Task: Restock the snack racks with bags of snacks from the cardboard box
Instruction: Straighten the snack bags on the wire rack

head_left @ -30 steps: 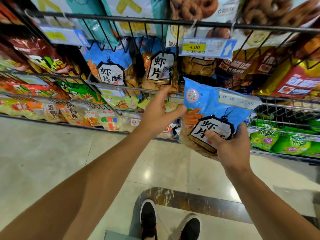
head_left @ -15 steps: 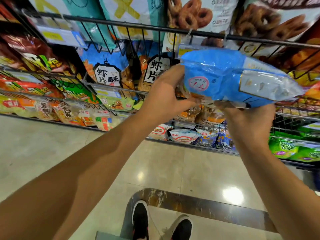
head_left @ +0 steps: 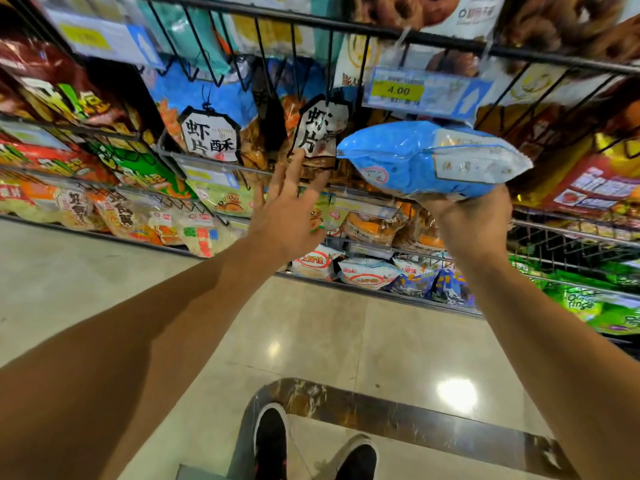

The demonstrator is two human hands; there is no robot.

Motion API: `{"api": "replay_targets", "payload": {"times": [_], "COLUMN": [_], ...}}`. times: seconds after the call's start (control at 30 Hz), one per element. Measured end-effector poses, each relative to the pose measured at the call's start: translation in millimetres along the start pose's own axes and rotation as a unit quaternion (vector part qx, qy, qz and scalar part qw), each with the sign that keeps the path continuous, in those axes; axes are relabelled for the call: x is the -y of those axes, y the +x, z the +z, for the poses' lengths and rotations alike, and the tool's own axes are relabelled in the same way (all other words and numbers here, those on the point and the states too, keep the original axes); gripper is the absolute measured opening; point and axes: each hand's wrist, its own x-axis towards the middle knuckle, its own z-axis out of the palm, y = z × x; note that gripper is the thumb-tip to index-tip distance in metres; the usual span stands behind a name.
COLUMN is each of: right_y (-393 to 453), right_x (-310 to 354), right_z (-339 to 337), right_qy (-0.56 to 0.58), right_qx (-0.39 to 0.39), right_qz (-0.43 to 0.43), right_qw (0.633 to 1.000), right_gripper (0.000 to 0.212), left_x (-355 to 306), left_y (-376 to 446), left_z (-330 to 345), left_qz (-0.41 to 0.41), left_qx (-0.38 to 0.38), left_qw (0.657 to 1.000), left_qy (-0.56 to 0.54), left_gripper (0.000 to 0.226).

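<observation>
Both hands are now working apart: the left hand [head_left: 289,216] is spreading open, off the blue bag [head_left: 429,157]. The right hand [head_left: 465,220] is gripping it from beneath, alone.

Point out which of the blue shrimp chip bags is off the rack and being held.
The blue bag on the right, lying flat on the right hand. The other two blue bags stand upright in the rack, labels facing out.
</observation>
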Motion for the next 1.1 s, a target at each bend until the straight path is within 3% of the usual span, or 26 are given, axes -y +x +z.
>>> {"api": "replay_targets", "payload": {"times": [0.13, 0.33, 0.47, 0.6, 0.7, 0.83, 0.93, 1.03, 1.1], "right_y": [27, 59, 40, 31, 26, 31, 35, 34, 34], "right_x": [-16, -19, -26, -21, -22, -23, -26, -30, -27], "right_z": [14, 20, 22, 33, 35, 32, 33, 41, 44], "right_qy": [-0.082, -0.122, -0.053, -0.001, 0.014, -0.024, -0.049, -0.057, -0.051], "right_qx": [0.096, 0.143, 0.064, -0.009, -0.021, -0.011, -0.011, -0.028, -0.034], "right_qz": [0.01, 0.044, 0.053, 0.056, 0.051, 0.063, 0.044, 0.039, 0.047], "right_qw": [0.992, 0.981, 0.995, 0.998, 0.998, 0.998, 0.998, 0.997, 0.997], "right_gripper": [0.04, 0.027, 0.049, 0.056, 0.061, 0.042, 0.054, 0.057, 0.061], "left_x": [3, 7, 3, -3, -11, -17, -13, -13, -14], "left_y": [-1, 1, 1, 12, 34, 74, 96, 80, 58], "left_z": [5, 7, 6, -4, -17, -34, -41, -33, -24], "left_qz": [-0.002, 0.0, -0.003, -0.05, -0.109, -0.143, -0.15, -0.145, -0.094], "left_qx": [-0.024, -0.043, -0.076, -0.209, -0.256, -0.215, -0.171, -0.241, -0.317], "left_qw": [1.0, 0.999, 0.996, 0.959, 0.94, 0.949, 0.952, 0.942, 0.924], "left_qy": [-0.005, -0.013, -0.056, -0.185, -0.197, -0.182, -0.204, -0.184, -0.194], "left_gripper": [0.09, 0.085, 0.086, 0.085, 0.087, 0.086, 0.092, 0.068, 0.058]}}
